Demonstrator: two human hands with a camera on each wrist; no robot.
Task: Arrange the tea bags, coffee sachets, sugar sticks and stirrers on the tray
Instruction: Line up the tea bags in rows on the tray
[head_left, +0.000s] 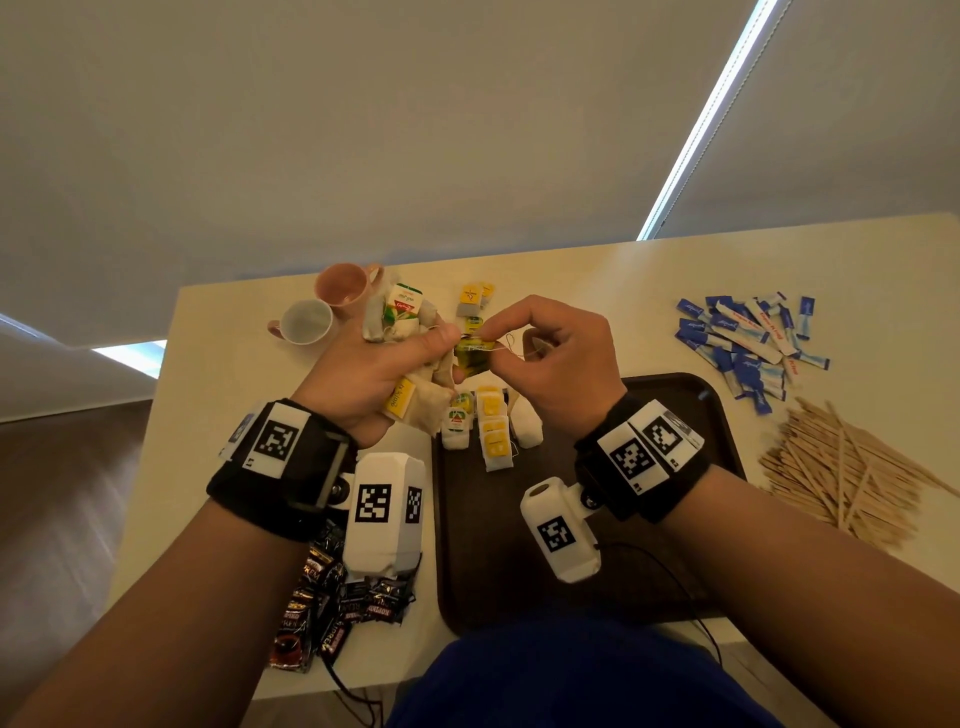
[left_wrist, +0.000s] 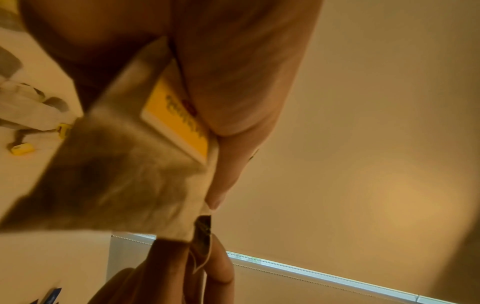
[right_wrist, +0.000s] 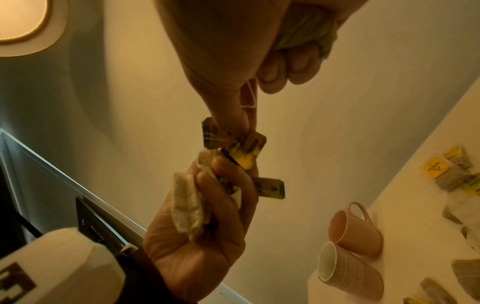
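Note:
My left hand (head_left: 415, 358) grips a bunch of tea bags (head_left: 400, 322) above the tray's far left corner; their paper and a yellow tag (left_wrist: 176, 121) fill the left wrist view. My right hand (head_left: 519, 338) pinches a yellow-green tag (head_left: 472, 351) and its string between thumb and forefinger, right against the bunch. In the right wrist view that tag (right_wrist: 244, 150) sits between both hands, and a tea bag (right_wrist: 303, 37) is tucked in the right hand's curled fingers. A few tea bags (head_left: 491, 428) lie in rows on the dark brown tray (head_left: 597, 571).
Sugar sticks (head_left: 748, 343) and wooden stirrers (head_left: 841, 467) lie right of the tray. Coffee sachets (head_left: 332, 608) are piled at its near left. Two pink cups (head_left: 324, 304) lie on their sides at the far left, with loose tea bags (head_left: 472, 301) beside them.

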